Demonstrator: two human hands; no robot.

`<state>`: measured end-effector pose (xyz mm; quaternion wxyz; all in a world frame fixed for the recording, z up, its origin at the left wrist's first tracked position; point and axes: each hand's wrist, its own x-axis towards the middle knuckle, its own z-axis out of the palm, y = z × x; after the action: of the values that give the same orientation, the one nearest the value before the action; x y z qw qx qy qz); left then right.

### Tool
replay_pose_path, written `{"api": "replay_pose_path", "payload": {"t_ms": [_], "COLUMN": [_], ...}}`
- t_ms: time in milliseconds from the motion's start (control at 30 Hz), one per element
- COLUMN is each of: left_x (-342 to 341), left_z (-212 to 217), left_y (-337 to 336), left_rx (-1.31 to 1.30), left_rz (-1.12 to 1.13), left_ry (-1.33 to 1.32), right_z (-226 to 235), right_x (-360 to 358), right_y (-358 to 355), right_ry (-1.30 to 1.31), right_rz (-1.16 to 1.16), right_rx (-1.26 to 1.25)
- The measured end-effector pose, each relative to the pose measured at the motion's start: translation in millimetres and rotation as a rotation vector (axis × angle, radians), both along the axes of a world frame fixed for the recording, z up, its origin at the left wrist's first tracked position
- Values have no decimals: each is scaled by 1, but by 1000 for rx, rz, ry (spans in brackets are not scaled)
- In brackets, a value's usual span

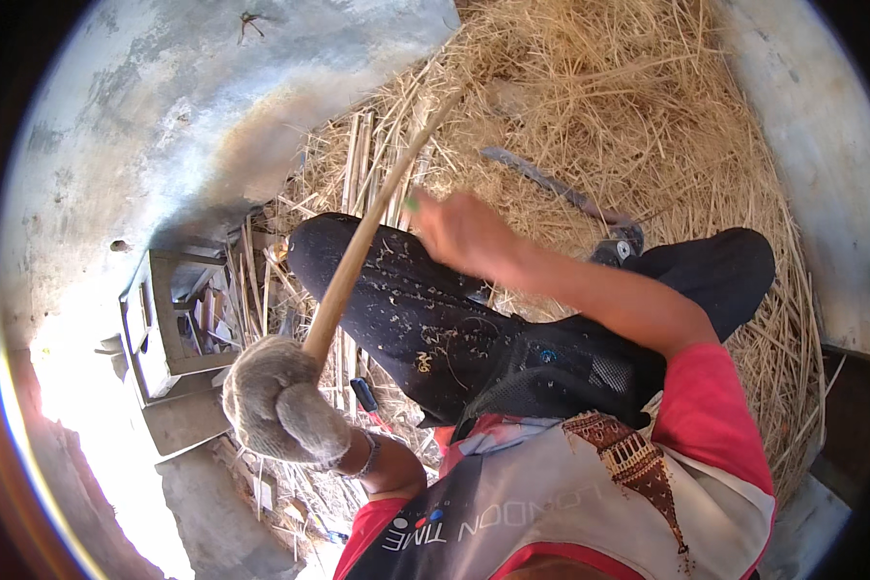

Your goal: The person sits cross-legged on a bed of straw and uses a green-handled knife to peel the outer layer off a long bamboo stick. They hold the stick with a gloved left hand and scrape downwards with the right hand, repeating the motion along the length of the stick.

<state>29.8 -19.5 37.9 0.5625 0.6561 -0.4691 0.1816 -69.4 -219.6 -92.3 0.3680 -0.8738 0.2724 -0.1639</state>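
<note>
Sitting low on a heap of straw [590, 106], the person works a long pale cane [372, 213]. Left hand [280, 401], in a knitted work glove, is clenched round the cane's lower end at about 8 o'clock. From there the cane's long axis runs up toward 1 o'clock, crossing the dark trouser knee [387, 290] and tapering out over the straw. Right hand [464, 232], bare, sits partway up the cane just beside the shaft; blurred, so whether it grips or only touches cannot be told. Left hand is nearer the thick end, right nearer the thin tip. A curved blade [551, 188] lies on the straw at 2 o'clock. Cut cane lengths [358, 159] lean by the wall.
</note>
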Motion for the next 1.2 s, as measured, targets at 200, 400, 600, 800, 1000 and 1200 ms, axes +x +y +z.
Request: {"api": "replay_pose_path", "payload": {"t_ms": [200, 400, 600, 800, 1000, 1200], "left_x": [0, 3, -14, -9, -12, -15], "left_z": [-5, -3, -1, -2, 19, 25], "left_y": [5, 8, -1, -1, -18, -25], "left_rx": [-23, 14, -73, -70, 76, 77], "left_rz": [23, -61, 74, -139, -420, -434], "left_ry": [58, 35, 273, 130, -328, -327], "right_z": [-21, -131, -64, 33, 49, 59], "right_x": [13, 8, 14, -9, -36, -41], "right_y": [-1, -87, -56, 32, 29, 51], "right_ry": [-186, 61, -97, -357, -5, -241], "right_rz": [-30, -382, -293, 52, -45, 42], "right_rx": [97, -41, 193, 11, -158, -322]}}
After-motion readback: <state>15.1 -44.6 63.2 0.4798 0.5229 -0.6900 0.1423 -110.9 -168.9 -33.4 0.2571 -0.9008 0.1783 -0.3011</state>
